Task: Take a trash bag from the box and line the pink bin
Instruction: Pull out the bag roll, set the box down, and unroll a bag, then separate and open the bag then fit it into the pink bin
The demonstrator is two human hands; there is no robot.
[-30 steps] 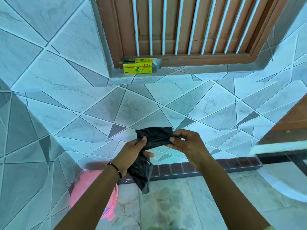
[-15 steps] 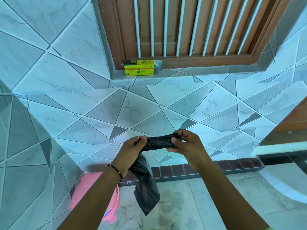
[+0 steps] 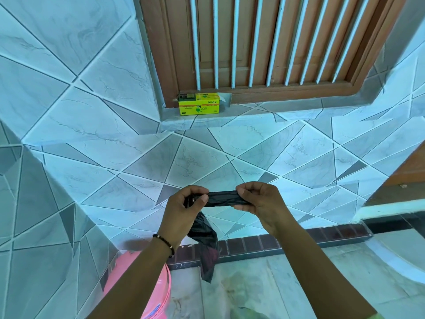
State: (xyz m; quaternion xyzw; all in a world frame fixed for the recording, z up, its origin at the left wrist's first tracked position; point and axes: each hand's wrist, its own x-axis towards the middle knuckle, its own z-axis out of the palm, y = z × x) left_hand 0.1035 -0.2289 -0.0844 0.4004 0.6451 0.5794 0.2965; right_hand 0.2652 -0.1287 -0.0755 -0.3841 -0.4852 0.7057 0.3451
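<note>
The pink bin (image 3: 158, 293) sits low at the near left, mostly behind the left forearm, not yet lined; the yellow box (image 3: 199, 104) rests far off on the sill. Over the last second the black trash bag (image 3: 222, 199) has been drawn from a loose wad into a taut band, its tail dropping lower, so unfolding is underway. The left hand (image 3: 184, 207) and right hand (image 3: 259, 203) each pinch one end, the bag stretched between them.
</note>
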